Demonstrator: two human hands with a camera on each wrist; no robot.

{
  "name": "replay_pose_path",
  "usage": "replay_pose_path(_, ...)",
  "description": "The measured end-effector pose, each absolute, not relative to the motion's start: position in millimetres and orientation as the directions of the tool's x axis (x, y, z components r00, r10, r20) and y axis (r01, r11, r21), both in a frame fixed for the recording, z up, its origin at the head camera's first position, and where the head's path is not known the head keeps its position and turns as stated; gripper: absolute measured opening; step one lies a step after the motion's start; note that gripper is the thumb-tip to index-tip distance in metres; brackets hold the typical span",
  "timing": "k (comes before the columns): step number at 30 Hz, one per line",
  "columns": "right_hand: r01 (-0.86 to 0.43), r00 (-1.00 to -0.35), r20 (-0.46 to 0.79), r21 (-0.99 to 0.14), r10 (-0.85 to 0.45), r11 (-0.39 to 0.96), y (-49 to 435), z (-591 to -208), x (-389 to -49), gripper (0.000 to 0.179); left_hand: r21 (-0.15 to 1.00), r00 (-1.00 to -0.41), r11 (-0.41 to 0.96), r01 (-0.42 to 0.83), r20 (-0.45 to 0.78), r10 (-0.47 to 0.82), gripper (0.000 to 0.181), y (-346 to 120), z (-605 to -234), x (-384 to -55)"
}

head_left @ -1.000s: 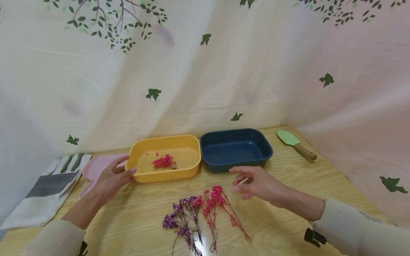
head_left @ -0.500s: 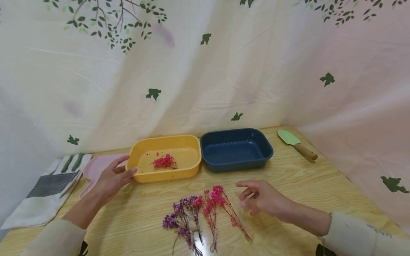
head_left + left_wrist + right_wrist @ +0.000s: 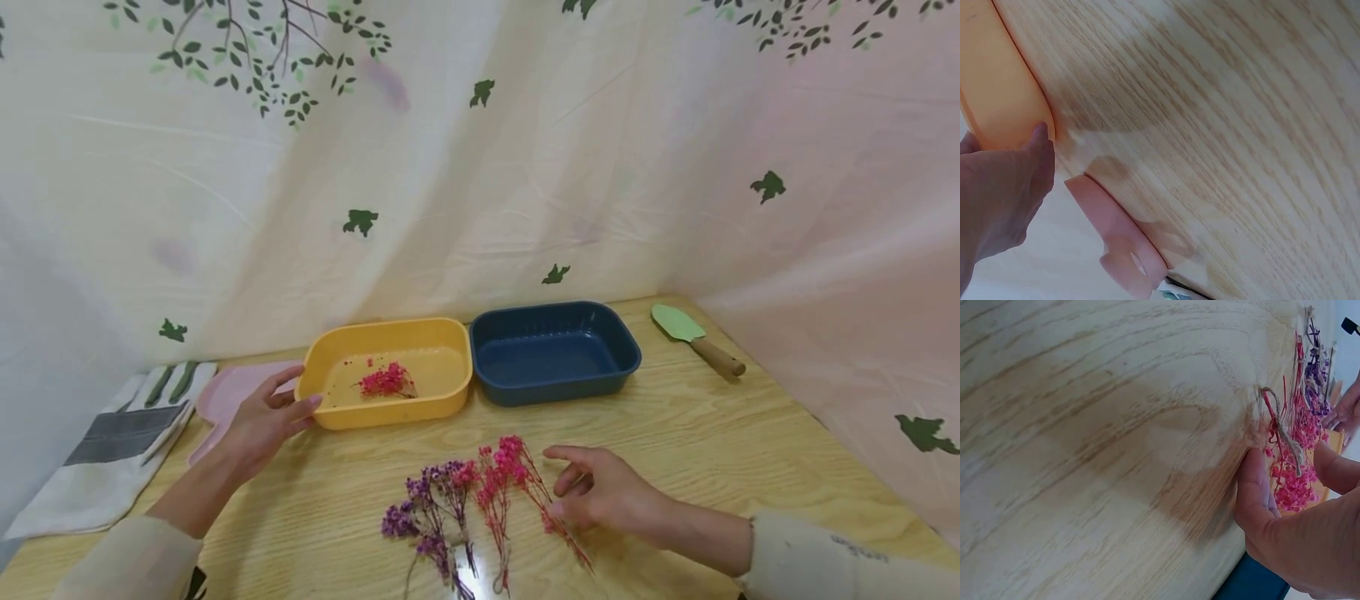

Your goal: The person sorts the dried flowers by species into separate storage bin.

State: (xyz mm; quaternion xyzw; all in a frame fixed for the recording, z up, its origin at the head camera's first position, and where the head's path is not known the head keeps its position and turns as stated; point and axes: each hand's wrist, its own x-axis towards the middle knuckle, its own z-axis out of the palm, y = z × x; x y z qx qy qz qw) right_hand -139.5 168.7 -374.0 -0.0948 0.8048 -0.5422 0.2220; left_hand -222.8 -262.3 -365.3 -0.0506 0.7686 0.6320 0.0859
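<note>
My left hand [image 3: 262, 425] grips the left end of a yellow baking dish [image 3: 442, 379], thumb at the front corner and fingers at the side. In that dish lies a small pink dried flower sprig [image 3: 386, 380] with loose bits around it. My right hand [image 3: 618, 493] is beside the rightmost pink dried flower bunch [image 3: 540, 496], thumb and fingers apart. The right wrist view shows twine [image 3: 1288, 440] tied round its stems, between thumb and fingertips. Another pink bunch [image 3: 491, 492] and purple dried flowers [image 3: 427, 500] lie to the left on the wooden table.
A dark blue dish [image 3: 555, 392] stands against the yellow one's right side. Farther right lies a green trowel [image 3: 678, 323] with a wooden handle. At left are a pink flat piece [image 3: 225, 396] and a white cloth [image 3: 82, 492] with a grey band. A printed curtain [image 3: 450, 167] hangs behind.
My right hand has come down and back from in front of the blue dish, then moved left to the pink bunch's stems. The left hand and the dishes stay in place.
</note>
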Motion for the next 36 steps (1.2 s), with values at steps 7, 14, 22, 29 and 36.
replay_pose_path(7, 0.038, -0.891, -0.202, -0.926, -0.407, 0.376, 163, -378, -139, 0.074, 0.964, -0.981, 0.198, -0.178, -0.189, 0.035, 0.084, -262, -366, -222)
replay_pose_path(14, 0.013, -0.896, -0.183, -0.922, -0.405, 0.387, 155, -382, -140, 0.075, 0.961, -0.980, 0.202, -0.188, -0.197, 0.027, 0.085, -262, -366, -223)
replay_pose_path(22, 0.023, -0.906, -0.182, -0.922, -0.382, 0.387, 152, -383, -141, 0.068, 0.963, -0.981, 0.201, -0.183, -0.193, 0.032, 0.084, -262, -365, -222)
replay_pose_path(29, 0.072, -0.899, -0.222, -0.926, -0.378, 0.372, 152, -384, -144, 0.065, 0.962, -0.981, 0.206, -0.178, -0.188, 0.034, 0.084, -262, -365, -222)
replay_pose_path(36, 0.167, -0.886, -0.270, -0.944, -0.378, 0.283, 153, -384, -145, 0.067, 0.965, -0.980, 0.190, -0.184, -0.194, 0.034, 0.085, -262, -366, -223)
